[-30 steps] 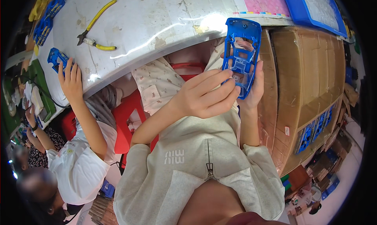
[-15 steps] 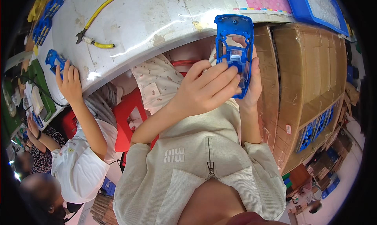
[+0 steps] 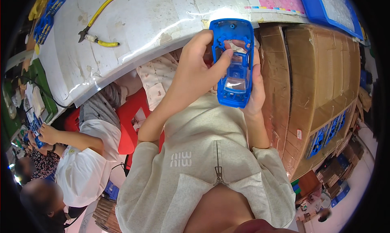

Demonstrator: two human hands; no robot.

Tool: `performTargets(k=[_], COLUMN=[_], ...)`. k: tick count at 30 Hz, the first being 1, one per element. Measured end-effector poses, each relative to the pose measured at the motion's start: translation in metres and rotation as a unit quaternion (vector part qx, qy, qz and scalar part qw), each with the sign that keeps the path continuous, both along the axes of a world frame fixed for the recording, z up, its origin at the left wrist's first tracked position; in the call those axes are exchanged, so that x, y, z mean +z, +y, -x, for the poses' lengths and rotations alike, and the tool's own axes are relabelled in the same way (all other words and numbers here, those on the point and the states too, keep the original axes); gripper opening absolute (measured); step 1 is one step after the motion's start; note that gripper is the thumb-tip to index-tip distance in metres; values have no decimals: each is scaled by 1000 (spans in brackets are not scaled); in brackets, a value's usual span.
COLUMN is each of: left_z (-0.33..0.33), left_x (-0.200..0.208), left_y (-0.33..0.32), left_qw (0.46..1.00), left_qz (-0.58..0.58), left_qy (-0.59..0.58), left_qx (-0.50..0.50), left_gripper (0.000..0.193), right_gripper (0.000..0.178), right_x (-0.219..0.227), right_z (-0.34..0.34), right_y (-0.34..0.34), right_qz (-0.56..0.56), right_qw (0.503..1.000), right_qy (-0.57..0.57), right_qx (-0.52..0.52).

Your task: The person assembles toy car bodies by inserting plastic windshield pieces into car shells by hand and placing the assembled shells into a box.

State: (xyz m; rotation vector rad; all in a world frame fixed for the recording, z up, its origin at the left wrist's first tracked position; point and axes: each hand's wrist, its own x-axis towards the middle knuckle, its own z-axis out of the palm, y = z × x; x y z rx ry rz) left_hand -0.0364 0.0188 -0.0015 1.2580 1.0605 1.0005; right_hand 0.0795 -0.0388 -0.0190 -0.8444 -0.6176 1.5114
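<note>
A blue toy car body shell (image 3: 230, 27) is held up between my two hands, its hollow inside facing me. A clear window piece (image 3: 236, 85) sits inside the shell. My left hand (image 3: 197, 66) grips the shell's left edge, with the thumb pressing inside on the clear part near the middle. Around the right side is my right hand (image 3: 255, 92), supporting the shell from beneath; most of its fingers are hidden behind it. The shell is above my lap, just off the near edge of the white table (image 3: 146, 19).
Yellow-handled pliers (image 3: 90, 34) lie on the table. Several blue shells (image 3: 48, 19) are at the far left. Brown cardboard boxes (image 3: 329, 66) stand at my right, with a blue tray (image 3: 315, 7) at the far right. A co-worker's hand (image 3: 49, 134) is at the left.
My left hand has gone from inside the shell to its left edge, thumb inside. The shell has shifted left and straightened. The co-worker's hand and blue part have left the table edge.
</note>
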Motion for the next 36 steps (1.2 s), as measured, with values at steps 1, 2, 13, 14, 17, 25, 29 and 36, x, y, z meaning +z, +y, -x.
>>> performTargets(k=[1,2,13,14,17,25,29,36], left_z=[4,5,-6,-7,-10,-9,-8,-6], left_x=[-6,-9,-20,-21,-22,-30,-24,-23], left_y=[4,6,1,1,-1,-3,-5,-7], left_qw=[997,987,975,976,976,982,982,983], left_qz=[-30,-59,-146,-142,-145,-115,-101,-100], left_qy=[63,126,163,162,158,145,158,157], left_qx=[-42,-83,-22,-24,-31,-28,-19,-13], left_gripper=[18,18,15,15,17,20,20,21], right_gripper=[58,58,14,14,13,12,12,12], right_x=[1,2,0,-3,-10,-1,0,-1], right_z=[4,6,5,3,0,5,7,6], right_y=[1,2,13,14,14,17,18,17], right_qz=[8,17,-2,0,19,20,-8,-16], right_qw=[1000,999,924,924,912,919,910,887], right_qy=[-16,-33,-374,-374,-403,-382,-402,-451], right_qx=[-20,-40,-80,-80,-80,-95,-102,-94])
